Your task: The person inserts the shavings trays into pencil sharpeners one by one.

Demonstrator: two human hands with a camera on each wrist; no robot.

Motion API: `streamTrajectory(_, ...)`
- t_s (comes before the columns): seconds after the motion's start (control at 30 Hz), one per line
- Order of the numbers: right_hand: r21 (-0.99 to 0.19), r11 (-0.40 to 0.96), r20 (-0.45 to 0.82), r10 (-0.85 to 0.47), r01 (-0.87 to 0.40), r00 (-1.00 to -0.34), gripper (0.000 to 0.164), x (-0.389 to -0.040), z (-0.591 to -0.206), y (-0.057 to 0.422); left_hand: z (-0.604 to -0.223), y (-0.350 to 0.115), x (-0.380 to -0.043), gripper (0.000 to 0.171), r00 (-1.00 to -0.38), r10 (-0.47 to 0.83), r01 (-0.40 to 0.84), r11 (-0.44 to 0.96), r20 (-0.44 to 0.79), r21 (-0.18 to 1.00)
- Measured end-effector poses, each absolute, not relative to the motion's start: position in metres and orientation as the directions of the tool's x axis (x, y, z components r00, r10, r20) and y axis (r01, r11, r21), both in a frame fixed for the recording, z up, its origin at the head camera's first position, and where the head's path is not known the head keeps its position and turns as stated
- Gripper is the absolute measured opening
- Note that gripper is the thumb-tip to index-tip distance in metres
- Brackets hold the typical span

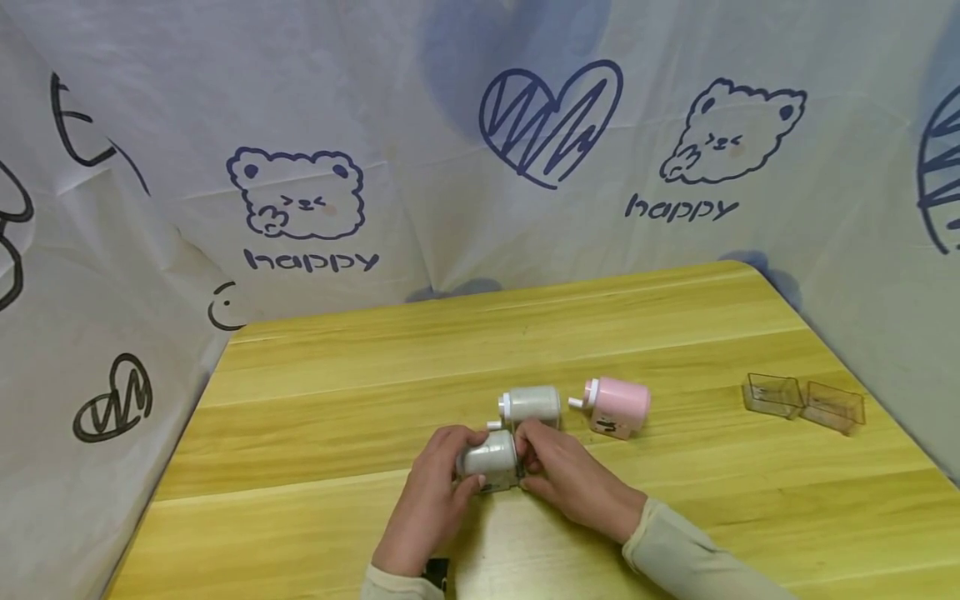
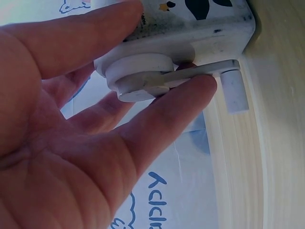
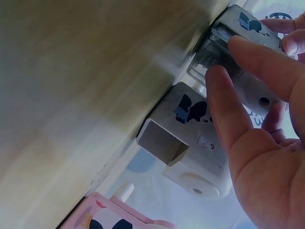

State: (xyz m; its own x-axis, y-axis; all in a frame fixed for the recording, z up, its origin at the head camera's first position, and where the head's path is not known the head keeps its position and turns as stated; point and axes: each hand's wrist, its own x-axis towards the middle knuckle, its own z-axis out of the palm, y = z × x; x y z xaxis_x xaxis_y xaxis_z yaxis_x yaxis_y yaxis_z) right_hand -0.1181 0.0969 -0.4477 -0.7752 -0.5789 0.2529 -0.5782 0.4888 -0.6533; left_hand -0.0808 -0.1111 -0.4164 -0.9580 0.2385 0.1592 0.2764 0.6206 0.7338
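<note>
My left hand (image 1: pixel 433 493) grips a greyish-white crank pencil sharpener (image 1: pixel 491 452), which lies close to the tabletop. In the left wrist view, fingers lie around its body and beside the crank handle (image 2: pixel 235 93). At the sharpener's other end, my right hand (image 1: pixel 576 477) pinches the clear shavings drawer (image 3: pixel 214 56) with its fingertips. How far the drawer sits inside cannot be told. Just behind is a second greyish-white sharpener (image 1: pixel 536 402); the right wrist view shows its drawer slot (image 3: pixel 162 140) without a drawer. A pink crank sharpener (image 1: pixel 622 404) is to its right.
Two see-through drawers, one greyish (image 1: pixel 774 396) and one pinkish (image 1: pixel 834 407), lie side by side near the right edge of the wooden table (image 1: pixel 360 358). A white sheet (image 1: pixel 420 200) printed with bears and hearts hangs around the back and sides.
</note>
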Motion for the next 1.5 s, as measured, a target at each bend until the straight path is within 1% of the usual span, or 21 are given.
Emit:
streamTrajectory(0.33,-0.661,0.477,0.261,-0.578,-0.579,-0.773,0.039,-0.1197,-0.4485,0.0964,-0.4177,-0.1114,-0.0814,0.038,-0.956,0.241,0.282,0.619,0.164,0.733)
streamTrajectory(0.63,-0.68,0.475,0.242,-0.574,-0.558,-0.782,0.039,-0.1191,-0.4477,0.0947,-0.4163,-0.1112,-0.081,0.038,-0.957,0.24,0.279,0.621,0.162,0.733)
streamTrajectory(1.13,-0.666,0.479,0.268,-0.563,-0.572,-0.782,0.041,-0.1193,-0.4493,0.0928,-0.4182,-0.1116,-0.0827,0.039,-0.955,0.246,0.289,0.63,0.167,0.721)
streamTrajectory(1.5,-0.687,0.469,0.253,-0.561,-0.555,-0.788,0.042,-0.1185,-0.4494,0.0923,-0.4192,-0.1119,-0.083,0.039,-0.954,0.247,0.293,0.627,0.172,0.722)
